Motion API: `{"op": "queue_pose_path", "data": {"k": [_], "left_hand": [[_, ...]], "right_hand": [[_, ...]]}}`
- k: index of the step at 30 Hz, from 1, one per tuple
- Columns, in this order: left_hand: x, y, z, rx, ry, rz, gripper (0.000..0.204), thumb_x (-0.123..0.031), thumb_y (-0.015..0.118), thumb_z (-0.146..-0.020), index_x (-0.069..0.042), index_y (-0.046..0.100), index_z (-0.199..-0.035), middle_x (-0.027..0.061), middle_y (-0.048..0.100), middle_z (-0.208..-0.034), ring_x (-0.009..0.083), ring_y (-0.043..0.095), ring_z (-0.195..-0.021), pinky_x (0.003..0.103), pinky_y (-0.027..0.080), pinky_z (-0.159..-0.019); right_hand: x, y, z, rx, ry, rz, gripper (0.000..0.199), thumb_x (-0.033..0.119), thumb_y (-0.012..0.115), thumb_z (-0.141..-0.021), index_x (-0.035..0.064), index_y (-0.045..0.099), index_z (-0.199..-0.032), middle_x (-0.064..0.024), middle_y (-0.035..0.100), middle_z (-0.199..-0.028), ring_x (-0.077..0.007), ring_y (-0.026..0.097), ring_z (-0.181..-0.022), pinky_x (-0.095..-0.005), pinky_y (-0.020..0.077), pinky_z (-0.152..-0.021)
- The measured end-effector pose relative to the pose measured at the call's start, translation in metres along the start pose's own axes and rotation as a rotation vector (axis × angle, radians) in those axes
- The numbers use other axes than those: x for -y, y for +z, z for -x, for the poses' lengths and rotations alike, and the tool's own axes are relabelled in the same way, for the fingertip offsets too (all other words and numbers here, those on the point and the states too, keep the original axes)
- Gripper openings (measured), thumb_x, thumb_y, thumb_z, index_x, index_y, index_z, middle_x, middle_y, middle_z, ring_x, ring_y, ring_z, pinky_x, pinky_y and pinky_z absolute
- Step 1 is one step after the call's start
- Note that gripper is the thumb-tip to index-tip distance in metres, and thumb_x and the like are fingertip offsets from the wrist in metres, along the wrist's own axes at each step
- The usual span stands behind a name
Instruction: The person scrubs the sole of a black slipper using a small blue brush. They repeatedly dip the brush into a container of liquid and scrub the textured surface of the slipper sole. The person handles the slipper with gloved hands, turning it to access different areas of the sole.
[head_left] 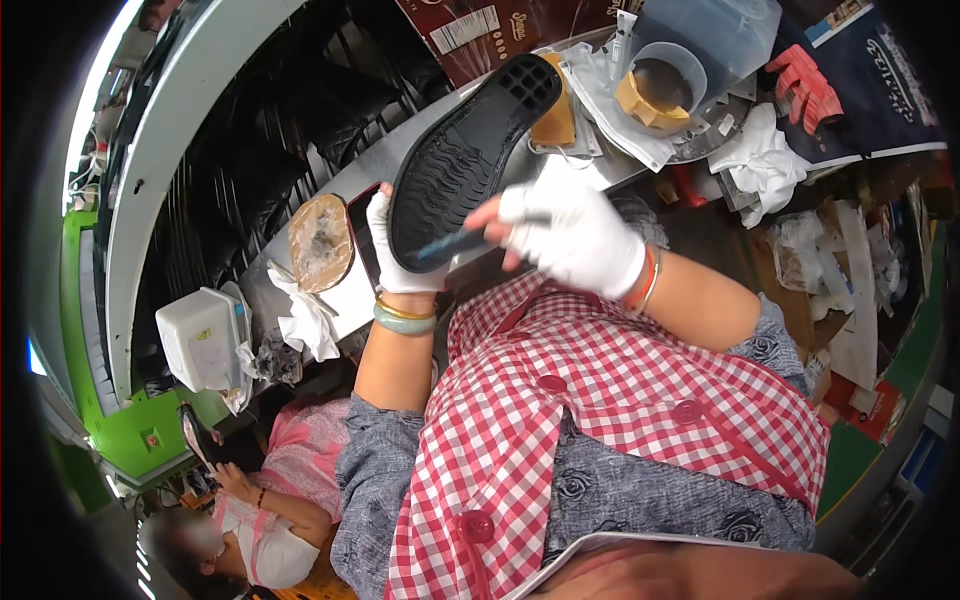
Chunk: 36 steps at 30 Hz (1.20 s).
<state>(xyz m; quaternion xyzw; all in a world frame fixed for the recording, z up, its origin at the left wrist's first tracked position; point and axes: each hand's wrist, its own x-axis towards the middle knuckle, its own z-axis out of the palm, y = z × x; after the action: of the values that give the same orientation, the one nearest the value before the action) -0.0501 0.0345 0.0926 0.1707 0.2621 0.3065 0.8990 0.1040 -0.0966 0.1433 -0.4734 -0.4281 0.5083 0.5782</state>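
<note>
A black shoe sole [455, 160], its ridged inner face up, is tilted above the narrow bench. My left hand [408, 278], in a white glove with bare fingertips, grips the sole from beneath at its wide end. In my right hand [575, 235], gloved the same way, is a dark-handled brush [440, 246] with a bluish tip. That tip lies over the wide end of the sole, close to the rim. Motion blurs the right fingers and the brush; whether the bristles touch the sole I cannot tell.
Beyond the sole stands a clear tub [690, 70] with a yellowish piece [650, 103] on its rim. A red glove [803, 85] and crumpled white cloth [765, 165] lie right. Left are a stained round pad [321, 242] and white container [200, 340]. A co-worker [265, 510] sits lower left.
</note>
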Motion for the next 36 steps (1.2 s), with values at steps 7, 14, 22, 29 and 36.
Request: {"op": "queue_pose_path", "data": {"k": [7, 14, 22, 29, 36], "left_hand": [[0.009, -0.001, 0.001, 0.207, -0.087, -0.104, 0.066, -0.058, 0.042, -0.086, -0.003, 0.053, -0.12, 0.0199, 0.064, -0.102, 0.0367, 0.064, -0.066, 0.036, 0.048, -0.048], [0.008, -0.013, 0.006, 0.141, -0.044, -0.024, 0.059, -0.055, 0.042, -0.087, -0.004, 0.06, -0.111, 0.0143, 0.066, -0.103, 0.0284, 0.065, -0.086, 0.045, 0.054, -0.068], [-0.001, 0.036, 0.04, 0.257, 0.044, -0.171, 0.075, -0.057, 0.048, -0.084, 0.002, 0.045, -0.13, 0.023, 0.059, -0.114, 0.0398, 0.065, -0.084, 0.04, 0.058, -0.064], [-0.096, 0.182, 0.012, 0.517, 0.503, -0.288, 0.067, -0.051, 0.059, -0.081, 0.0, 0.049, -0.123, 0.0191, 0.063, -0.106, 0.0314, 0.066, -0.082, 0.035, 0.057, -0.063], [-0.1, 0.227, -0.057, 0.232, 0.289, -0.426, 0.048, -0.028, 0.061, -0.088, -0.005, 0.044, -0.127, 0.0125, 0.058, -0.109, 0.0298, 0.058, -0.1, 0.04, 0.049, -0.087]], "right_hand": [[-0.008, -0.035, -0.032, -0.39, -0.424, 0.555, 0.015, 0.003, 0.06, -0.088, -0.0017, 0.066, -0.102, -0.0066, 0.067, -0.083, -0.0097, 0.061, -0.062, -0.0206, 0.0497, -0.058], [-0.008, 0.008, -0.006, -0.129, -0.362, 0.363, 0.018, -0.001, 0.059, -0.086, -0.0011, 0.066, -0.103, -0.0101, 0.068, -0.083, -0.012, 0.065, -0.068, -0.0227, 0.0515, -0.061], [0.02, -0.027, 0.013, -0.769, -0.614, 0.061, 0.024, 0.014, 0.06, -0.092, -0.0016, 0.062, -0.11, -0.0048, 0.065, -0.086, -0.0087, 0.06, -0.074, -0.0204, 0.0457, -0.064], [0.018, -0.034, 0.017, -0.961, -0.637, 0.263, 0.034, 0.024, 0.049, -0.098, 0.0016, 0.055, -0.123, -0.0072, 0.064, -0.099, -0.0099, 0.057, -0.082, -0.024, 0.0425, -0.074], [0.013, -0.022, 0.009, -0.877, -0.65, 0.344, 0.032, 0.021, 0.049, -0.098, -0.0002, 0.054, -0.122, -0.0076, 0.064, -0.097, -0.0114, 0.059, -0.085, -0.0257, 0.0445, -0.077]]}}
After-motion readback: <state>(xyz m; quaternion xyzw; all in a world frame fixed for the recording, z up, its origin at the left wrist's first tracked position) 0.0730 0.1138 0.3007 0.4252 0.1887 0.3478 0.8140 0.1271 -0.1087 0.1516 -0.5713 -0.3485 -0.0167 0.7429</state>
